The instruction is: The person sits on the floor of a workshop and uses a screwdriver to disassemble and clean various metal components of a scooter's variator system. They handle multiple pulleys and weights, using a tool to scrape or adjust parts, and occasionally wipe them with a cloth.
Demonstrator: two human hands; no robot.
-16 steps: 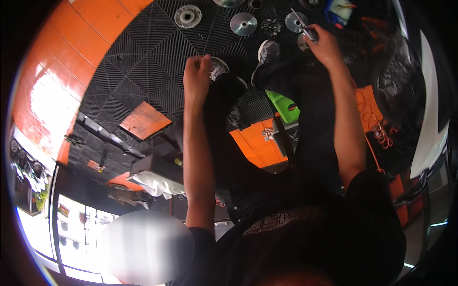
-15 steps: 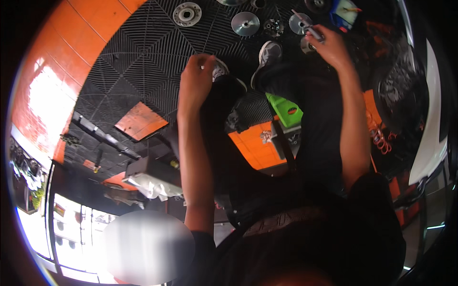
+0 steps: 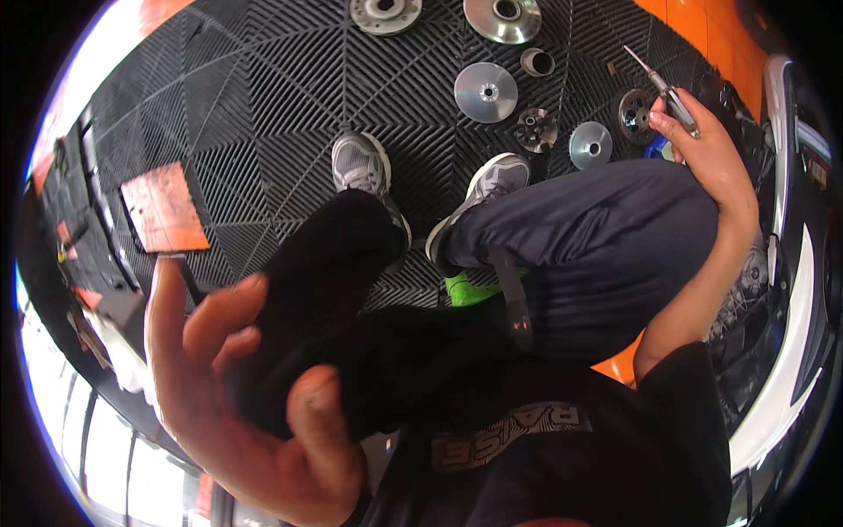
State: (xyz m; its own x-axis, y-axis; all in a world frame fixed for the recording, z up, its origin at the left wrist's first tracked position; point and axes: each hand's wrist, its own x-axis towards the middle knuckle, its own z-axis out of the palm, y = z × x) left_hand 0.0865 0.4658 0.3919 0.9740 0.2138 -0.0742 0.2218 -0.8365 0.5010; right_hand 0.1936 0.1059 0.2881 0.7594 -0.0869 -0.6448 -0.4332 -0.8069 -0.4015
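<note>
My right hand (image 3: pixel 702 149) is closed around a screwdriver-like tool (image 3: pixel 674 107) with a grey handle and a thin metal shaft pointing up and left. Below it lie a dark round plate with holes (image 3: pixel 645 127) and a shiny metal disc (image 3: pixel 580 147). My left hand (image 3: pixel 237 439) is raised close to the camera at the lower left, fingers spread and curved, with nothing visible in it. It hangs above my dark trouser leg, away from the parts.
On the black ribbed mat (image 3: pixel 281 97) lie a silver disc (image 3: pixel 474 104), a larger pulley disc (image 3: pixel 479 18), a hubbed disc (image 3: pixel 386 22), a metal sleeve (image 3: pixel 529 63) and a small slotted part (image 3: pixel 529 136). A white vehicle panel (image 3: pixel 781 378) borders the right. An orange tile (image 3: pixel 165 206) lies left.
My left hand has come back from beside my shoe toward the camera, and its fingers have spread. The whole view has shifted, showing more floor parts. My right hand still holds the tool.
</note>
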